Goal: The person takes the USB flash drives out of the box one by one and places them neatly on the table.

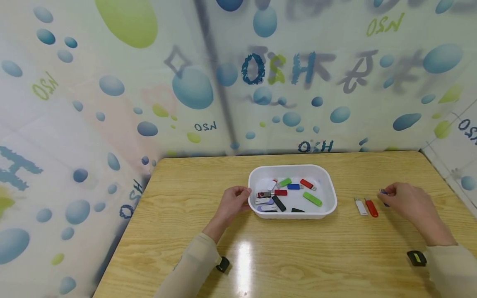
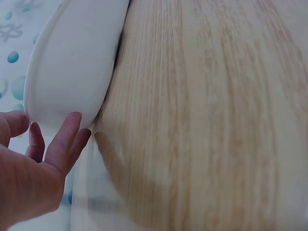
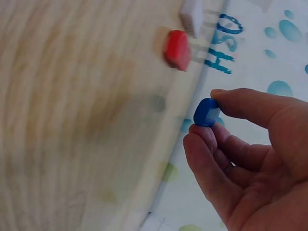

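Note:
My right hand (image 1: 411, 205) pinches a blue USB flash drive (image 3: 207, 112) between thumb and fingertips, just above the table at the right. To its left, a red USB flash drive (image 1: 371, 207) and a white USB flash drive (image 1: 360, 206) lie side by side on the wood. My left hand (image 1: 233, 203) holds the left end of a white plastic tray (image 1: 329, 198), thumb at the rim and fingertips against the outer wall (image 2: 72, 62). Inside the tray lie several flash drives, among them a green one (image 1: 312, 199) and a blue one (image 1: 295, 186).
The wooden table (image 1: 179, 194) ends at a patterned backdrop (image 1: 231, 103) behind the tray. Black bands (image 1: 416, 258) sit at both sleeve cuffs. A bright light reflection falls on the tabletop in front of the tray.

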### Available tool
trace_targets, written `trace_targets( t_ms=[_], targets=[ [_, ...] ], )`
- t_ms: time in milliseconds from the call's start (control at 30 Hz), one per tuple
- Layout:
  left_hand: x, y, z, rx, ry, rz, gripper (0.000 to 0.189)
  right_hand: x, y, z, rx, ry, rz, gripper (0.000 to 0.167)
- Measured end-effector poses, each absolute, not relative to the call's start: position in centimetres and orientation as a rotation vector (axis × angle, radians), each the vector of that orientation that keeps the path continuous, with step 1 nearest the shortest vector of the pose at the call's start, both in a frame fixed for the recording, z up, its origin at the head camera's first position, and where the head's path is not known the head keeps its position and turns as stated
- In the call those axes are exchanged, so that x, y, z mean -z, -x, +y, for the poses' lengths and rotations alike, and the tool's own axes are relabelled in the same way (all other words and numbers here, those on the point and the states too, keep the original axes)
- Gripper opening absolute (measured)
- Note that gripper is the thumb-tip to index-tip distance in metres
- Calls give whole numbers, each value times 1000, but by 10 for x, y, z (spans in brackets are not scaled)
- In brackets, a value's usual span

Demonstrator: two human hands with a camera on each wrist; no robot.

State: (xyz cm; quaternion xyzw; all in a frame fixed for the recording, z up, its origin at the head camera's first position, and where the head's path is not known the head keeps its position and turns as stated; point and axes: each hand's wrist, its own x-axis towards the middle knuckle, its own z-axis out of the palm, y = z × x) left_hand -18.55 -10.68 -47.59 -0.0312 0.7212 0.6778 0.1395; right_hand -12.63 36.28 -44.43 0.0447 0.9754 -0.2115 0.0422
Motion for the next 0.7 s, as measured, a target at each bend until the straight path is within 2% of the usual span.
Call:
trace_targets(
  t_ms=[433,700],
  targets=[
    [475,186,-107,-1928,94,2102,33,457,129,367,593,-110,2856,28],
    [476,186,-108,-1944,87,2097,32,465,125,365,594,-109,2867,41]
  ],
)
